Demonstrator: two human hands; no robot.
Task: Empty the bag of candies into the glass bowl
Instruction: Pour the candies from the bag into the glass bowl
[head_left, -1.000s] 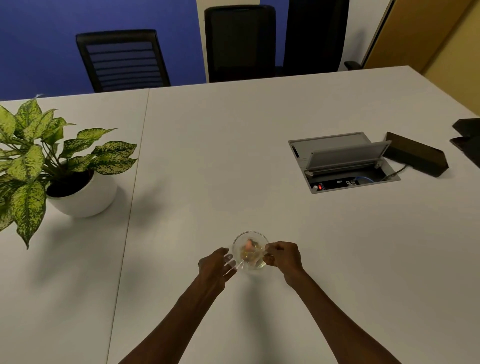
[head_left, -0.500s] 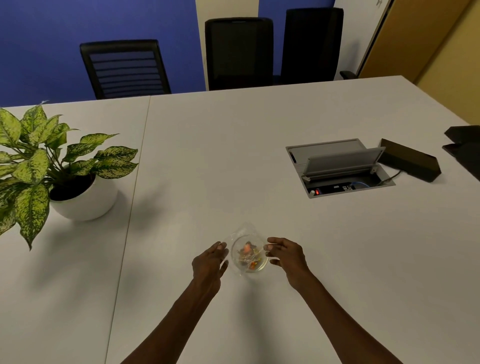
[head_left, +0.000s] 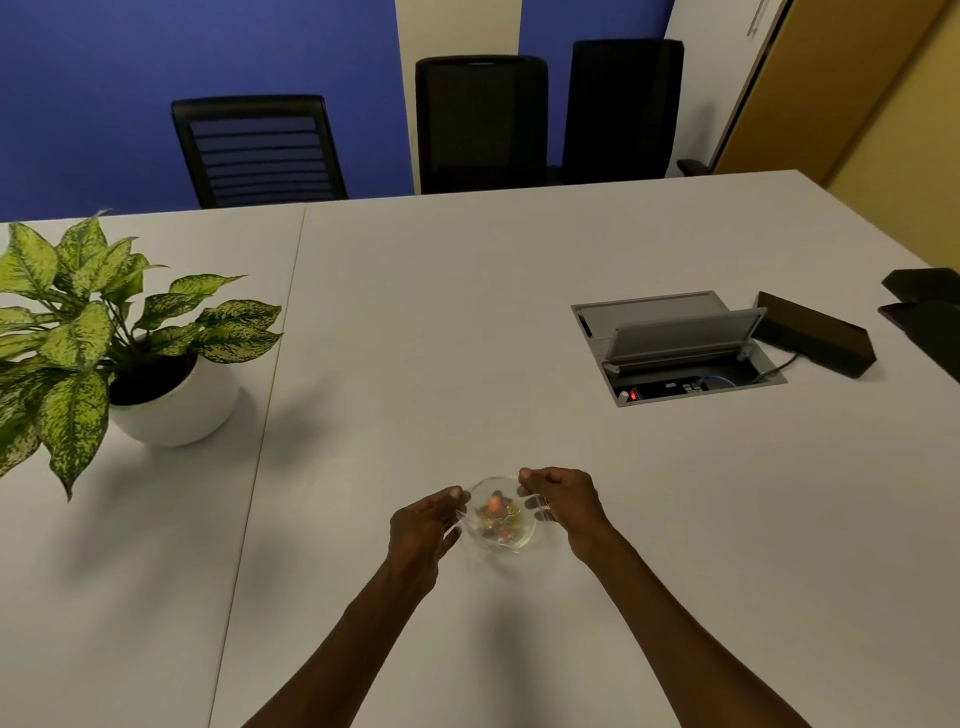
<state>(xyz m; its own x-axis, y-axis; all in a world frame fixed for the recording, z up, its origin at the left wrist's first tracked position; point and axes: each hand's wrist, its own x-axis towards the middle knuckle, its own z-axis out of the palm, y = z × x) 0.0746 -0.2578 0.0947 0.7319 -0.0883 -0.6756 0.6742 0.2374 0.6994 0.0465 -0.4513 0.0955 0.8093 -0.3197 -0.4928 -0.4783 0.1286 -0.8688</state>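
A small glass bowl (head_left: 523, 541) stands on the white table (head_left: 467, 338), near its front edge. Several candies (head_left: 500, 526) lie in it, with an orange one on top. Over the bowl a clear plastic bag (head_left: 458, 526) is stretched between my hands; it is nearly see-through and its outline is hard to make out. My left hand (head_left: 422, 526) pinches the bag's left edge. On the other side, my right hand (head_left: 567, 503) has its fingers curled on the right edge. Both hands sit right beside the bowl's rim.
A potted plant (head_left: 171, 400) in a white pot stands at the left. An open cable box (head_left: 675, 348) is set into the table at the right, with a dark box (head_left: 813, 340) beside it. Black chairs (head_left: 480, 122) line the far side.
My hands have closed in on the bowl again and curled onto the bag's edges. The bag sits lower over the bowl. The camera has tilted up slightly.
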